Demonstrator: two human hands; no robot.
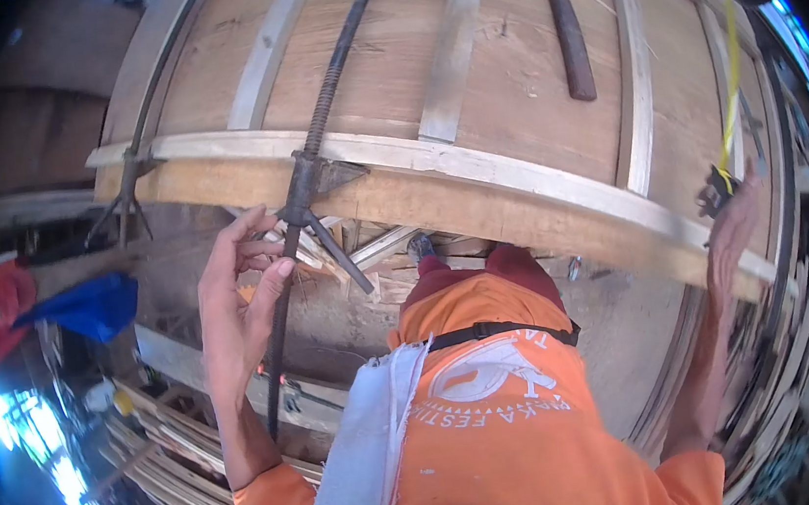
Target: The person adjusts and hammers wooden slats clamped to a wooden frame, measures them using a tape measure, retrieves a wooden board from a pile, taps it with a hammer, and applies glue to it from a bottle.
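While your left hand [242, 284] is slack and loosely curled beside the dark, threaded clamp [303, 186] at the near edge of the wooden frame [535, 178], the clamp's top is cut off; whether your blurred right hand [737, 210] grasps the tape measure [716, 192], I cannot tell.

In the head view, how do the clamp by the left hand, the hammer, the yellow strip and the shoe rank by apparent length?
1. Clamp, clearly longest, running off the top edge.
2. Hammer and yellow strip: too close in length to rank.
3. Shoe, clearly shortest.
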